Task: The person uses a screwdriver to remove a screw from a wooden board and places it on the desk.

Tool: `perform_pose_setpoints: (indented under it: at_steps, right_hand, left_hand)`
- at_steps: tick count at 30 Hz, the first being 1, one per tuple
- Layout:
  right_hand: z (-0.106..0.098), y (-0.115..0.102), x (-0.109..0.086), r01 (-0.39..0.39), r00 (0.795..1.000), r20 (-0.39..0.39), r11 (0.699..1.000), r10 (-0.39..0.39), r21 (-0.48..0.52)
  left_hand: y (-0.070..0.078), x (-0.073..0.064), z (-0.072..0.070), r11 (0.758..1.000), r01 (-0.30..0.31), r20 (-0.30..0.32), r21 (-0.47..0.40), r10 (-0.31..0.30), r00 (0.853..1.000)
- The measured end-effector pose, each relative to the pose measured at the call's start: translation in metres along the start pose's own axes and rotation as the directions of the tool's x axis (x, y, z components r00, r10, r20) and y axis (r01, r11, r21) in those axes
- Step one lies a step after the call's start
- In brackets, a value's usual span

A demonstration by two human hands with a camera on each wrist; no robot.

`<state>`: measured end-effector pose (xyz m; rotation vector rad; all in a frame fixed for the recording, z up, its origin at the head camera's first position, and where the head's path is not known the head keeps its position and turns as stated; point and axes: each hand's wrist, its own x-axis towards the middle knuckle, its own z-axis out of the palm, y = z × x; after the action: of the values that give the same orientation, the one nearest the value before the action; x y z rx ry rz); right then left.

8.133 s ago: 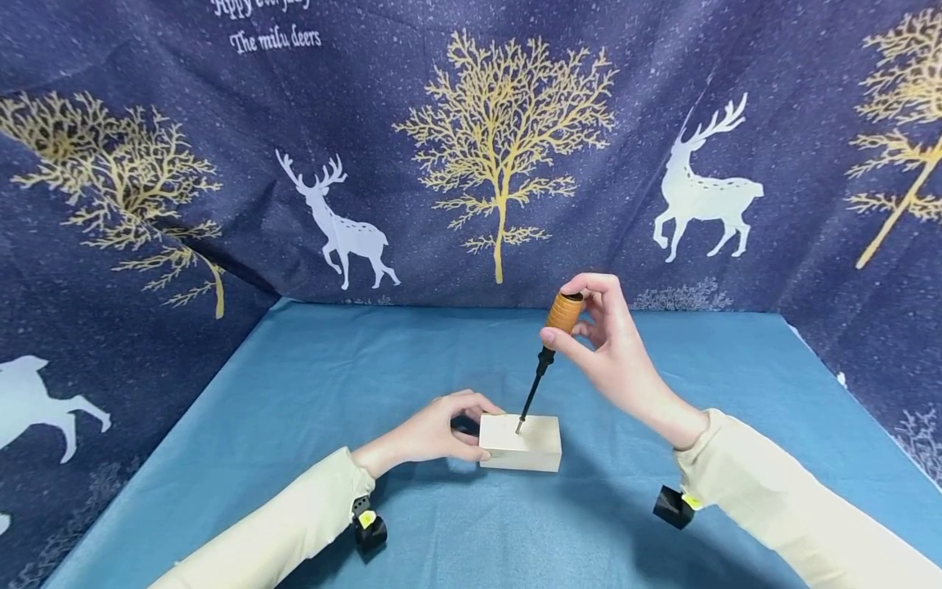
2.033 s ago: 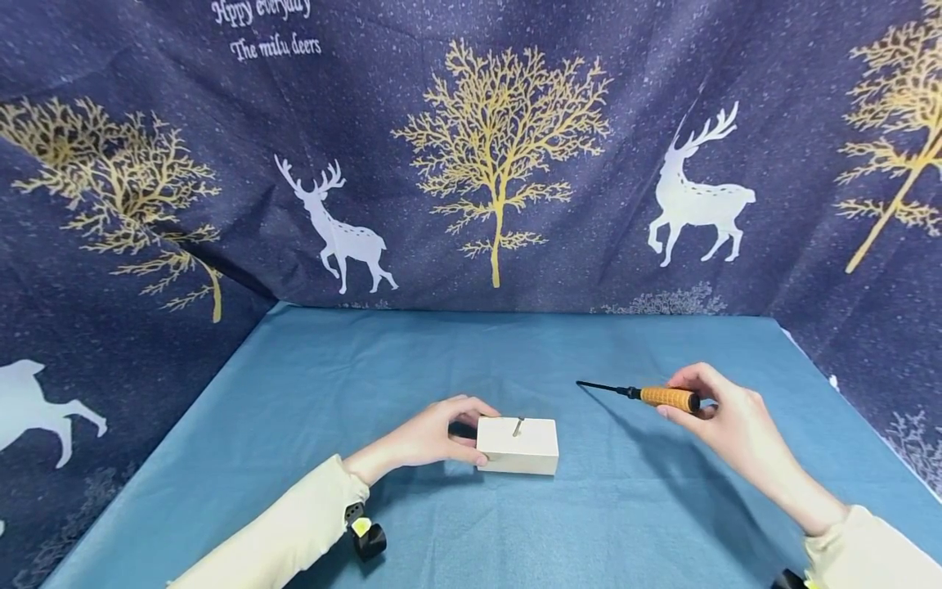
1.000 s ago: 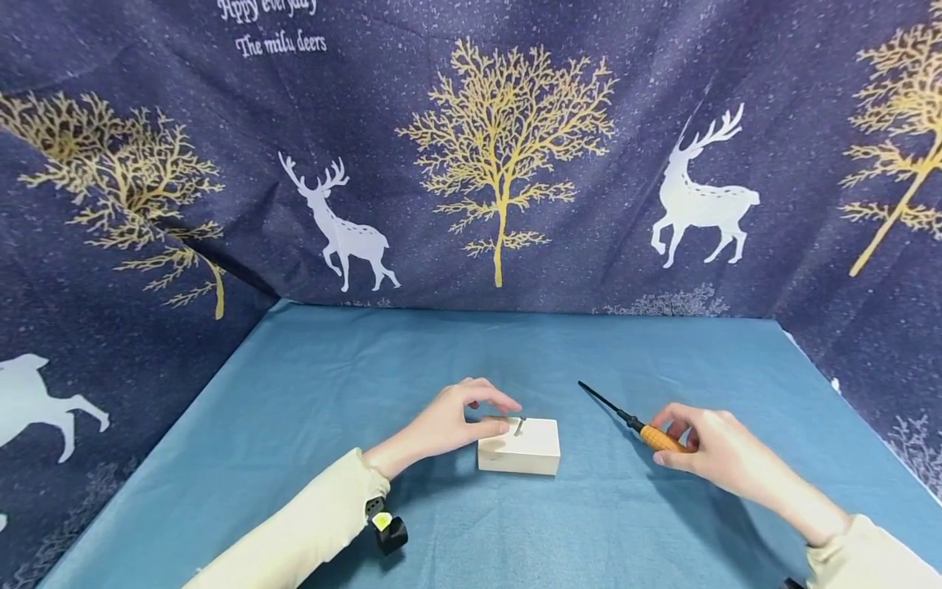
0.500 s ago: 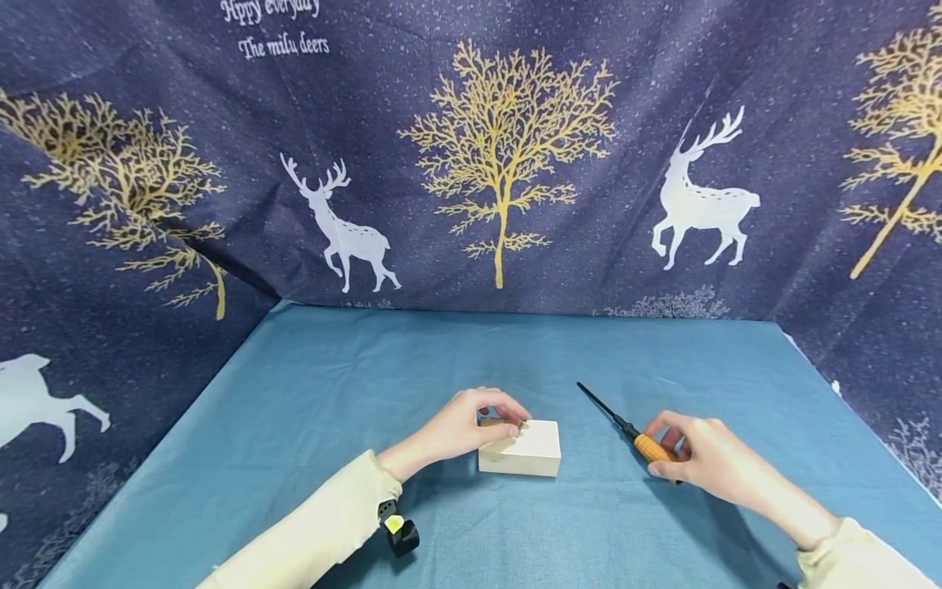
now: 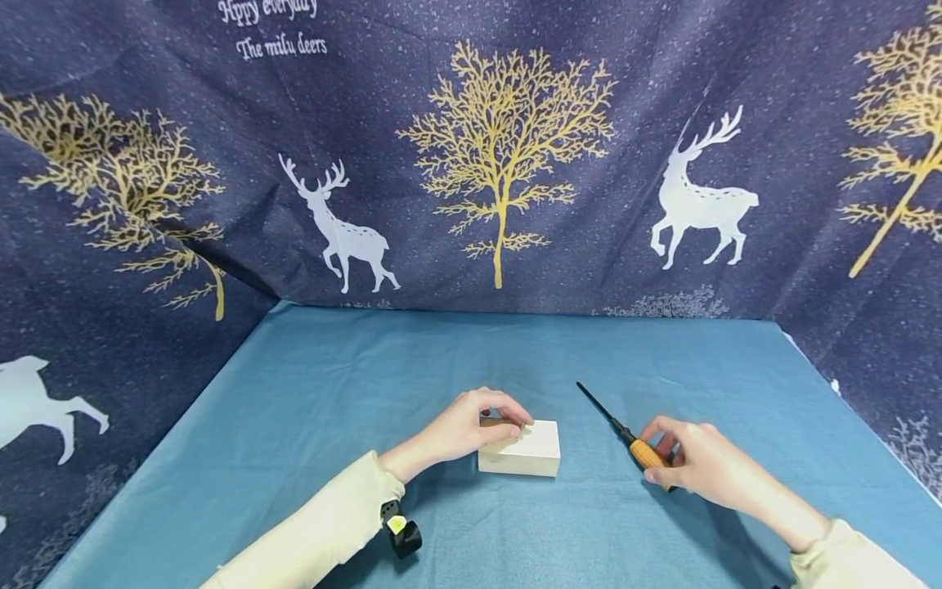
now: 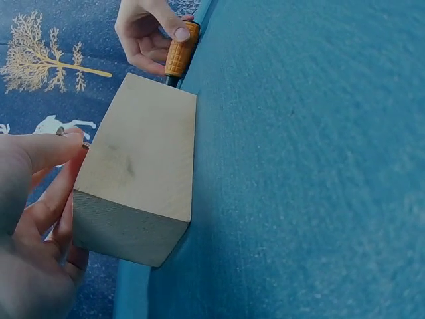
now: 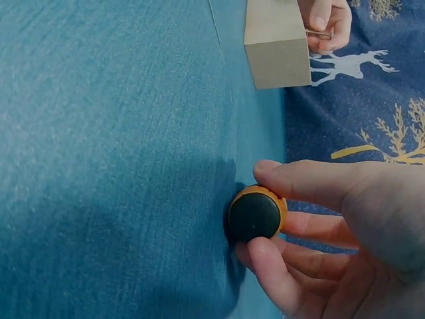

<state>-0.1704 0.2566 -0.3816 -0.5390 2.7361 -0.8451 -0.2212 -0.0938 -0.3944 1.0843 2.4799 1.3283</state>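
A pale wooden block (image 5: 518, 465) rests on the blue cloth, with a small metal screw (image 7: 319, 32) standing out of its upper face. My left hand (image 5: 465, 425) reaches over the block's left end and pinches the screw between thumb and fingertips, which hide most of it in the head view. To the right, a screwdriver (image 5: 646, 452) with an orange ribbed handle and black shaft lies slantwise low over the cloth, tip pointing back and left. Thumb and fingers of my right hand (image 5: 702, 460) hold its handle; the black end cap (image 7: 254, 216) faces the right wrist camera.
Blue cloth (image 5: 353, 360) covers the table. Behind it hangs a dark blue fabric backdrop (image 5: 441, 278) printed with deer and trees. A small black camera (image 5: 405, 538) is strapped below the left sleeve.
The screwdriver has left the screw, swung out right and come down near the cloth in my right hand. My left hand has shifted from the block's left end onto the screw.
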Motion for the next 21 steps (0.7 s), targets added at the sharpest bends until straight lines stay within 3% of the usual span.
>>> perform_pose_setpoints:
  at_steps: [21]
  right_hand:
    - [0.0009,0.0006,0.0001,-0.011,0.999,0.036,0.999,0.010,0.036]
  left_hand:
    - [-0.0012,0.0007,0.0019,0.999,0.024,-0.061,-0.039,-0.027,0.998]
